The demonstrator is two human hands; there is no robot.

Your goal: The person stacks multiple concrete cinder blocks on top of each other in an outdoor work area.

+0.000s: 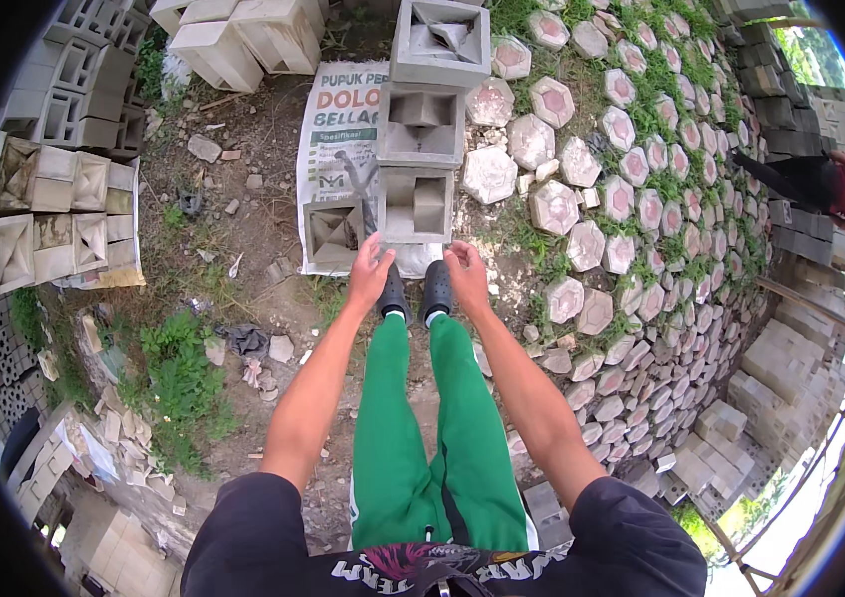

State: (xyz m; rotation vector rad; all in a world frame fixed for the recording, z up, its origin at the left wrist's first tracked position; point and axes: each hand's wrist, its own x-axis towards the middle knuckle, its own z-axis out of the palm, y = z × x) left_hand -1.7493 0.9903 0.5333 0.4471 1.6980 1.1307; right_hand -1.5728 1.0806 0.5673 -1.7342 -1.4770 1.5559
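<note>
Before me stands a row of grey hollow concrete blocks with slanted inner faces. At its near end is a concrete block [417, 205], with my left hand [370, 271] closed at its near left corner. My right hand [466, 273] is closed at the near right corner of the same block; some fingertips are hidden. Beyond it in the row sit a middle block [422, 123] and a far, larger-looking block [439, 42]. Another grey block [334, 235] sits to the left, close by my left hand. A printed white sack [318, 149] lies flat beneath part of them.
Hexagonal pavers [554, 207] cover the ground on the right, with grass between them. Stacked blocks [49, 204] stand at left, more pale blocks [243, 45] at the far left of the row. Rubble and weeds [184, 373] lie left. A person [826, 189] is at far right.
</note>
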